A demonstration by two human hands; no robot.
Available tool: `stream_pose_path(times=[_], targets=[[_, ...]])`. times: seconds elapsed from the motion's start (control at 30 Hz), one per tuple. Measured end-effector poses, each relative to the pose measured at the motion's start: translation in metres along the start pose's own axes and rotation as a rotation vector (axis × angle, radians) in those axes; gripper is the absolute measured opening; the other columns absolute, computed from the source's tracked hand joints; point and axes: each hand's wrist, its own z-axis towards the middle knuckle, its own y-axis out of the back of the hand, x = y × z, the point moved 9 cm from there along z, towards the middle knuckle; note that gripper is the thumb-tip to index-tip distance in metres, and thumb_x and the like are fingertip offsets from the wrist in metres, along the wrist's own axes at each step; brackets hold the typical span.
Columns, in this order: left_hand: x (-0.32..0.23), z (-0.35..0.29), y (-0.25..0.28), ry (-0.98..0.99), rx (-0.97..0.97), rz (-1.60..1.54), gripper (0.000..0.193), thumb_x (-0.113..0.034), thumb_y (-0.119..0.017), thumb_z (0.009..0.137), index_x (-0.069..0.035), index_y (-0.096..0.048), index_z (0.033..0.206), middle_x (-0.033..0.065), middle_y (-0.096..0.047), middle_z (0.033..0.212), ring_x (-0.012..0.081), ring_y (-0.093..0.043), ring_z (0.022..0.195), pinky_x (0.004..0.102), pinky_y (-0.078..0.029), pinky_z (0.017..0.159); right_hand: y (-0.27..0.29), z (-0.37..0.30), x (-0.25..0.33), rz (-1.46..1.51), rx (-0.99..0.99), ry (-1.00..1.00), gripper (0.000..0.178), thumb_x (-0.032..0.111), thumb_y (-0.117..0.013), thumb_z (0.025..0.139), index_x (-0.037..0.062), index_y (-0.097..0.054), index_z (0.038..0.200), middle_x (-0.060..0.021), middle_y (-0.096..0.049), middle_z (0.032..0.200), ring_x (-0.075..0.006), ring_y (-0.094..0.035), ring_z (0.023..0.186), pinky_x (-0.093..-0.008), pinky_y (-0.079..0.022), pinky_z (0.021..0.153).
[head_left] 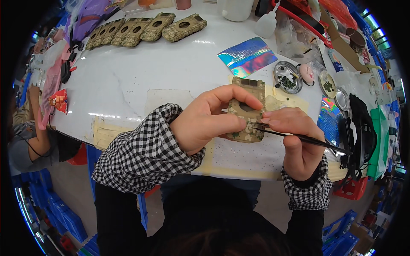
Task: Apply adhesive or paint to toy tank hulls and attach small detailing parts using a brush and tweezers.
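A camouflage-patterned model tank hull (246,135) with a round hole in its top is held over the table's front part. My left hand (209,115) is closed around it, thumb and forefinger bent over its upper face. Black tweezers (305,138) are gripped in my right hand (294,132), their tips at the hull's surface near my left thumb. Whether the tips pinch a small part is too small to tell. Right of the hull, a round metal dish (288,77) holds small dark green pieces.
Several similar hulls (157,26) stand in a row at the far left. Shiny holographic sheet (247,56), squeeze bottle (267,23) and second dish (327,83) lie beyond and right. A black bag (362,128) and green tray (378,143) fill the right edge. Another person (34,141) sits at left.
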Motion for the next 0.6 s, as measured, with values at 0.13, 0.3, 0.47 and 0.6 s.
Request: stream_pose_path(times=[0.13,0.3,0.47,0.6], targets=[[0.0003,-0.0001,0.0013,-0.001,-0.008,0.004,0.034,-0.002,-0.056,0.082,-0.001,-0.051,0.115,0.009,-0.056,0.115,0.0164,-0.055,0.109,0.0318,-0.046,0.094,-0.0013,0.0009,0.001,-0.031,0.01,0.01,0.021,0.015,-0.066,0.086,-0.0027,-0.065,0.097,-0.0136,-0.067,0.095,-0.028,-0.063,0.092,-0.0358,-0.048,0.082],[-0.0009,-0.0001,0.0018,-0.016,-0.015,0.043,0.034,-0.003,-0.056,0.081,0.0,-0.051,0.114,0.0089,-0.056,0.114,0.0162,-0.054,0.108,0.0317,-0.045,0.094,-0.0031,0.0023,0.0049,-0.091,0.024,0.036,0.021,0.015,-0.068,0.084,-0.0021,-0.065,0.096,-0.0131,-0.067,0.093,-0.0286,-0.064,0.09,-0.0355,-0.049,0.081],[-0.0009,-0.0004,0.0021,-0.012,-0.022,0.068,0.034,-0.004,-0.056,0.08,0.0,-0.052,0.113,0.0086,-0.056,0.113,0.0159,-0.054,0.107,0.0317,-0.045,0.093,-0.0053,0.0041,0.0073,-0.123,0.033,0.047,0.022,0.016,-0.068,0.083,-0.0017,-0.065,0.095,-0.0118,-0.067,0.092,-0.0293,-0.064,0.089,-0.0357,-0.05,0.08],[-0.001,-0.0007,0.0022,-0.012,-0.021,0.074,0.034,-0.004,-0.056,0.08,-0.001,-0.052,0.113,0.0085,-0.056,0.113,0.0157,-0.054,0.107,0.0316,-0.045,0.093,-0.0064,0.0047,0.0088,-0.144,0.038,0.056,0.021,0.015,-0.068,0.082,-0.0016,-0.065,0.095,-0.0114,-0.068,0.092,-0.0293,-0.064,0.088,-0.0355,-0.05,0.079]])
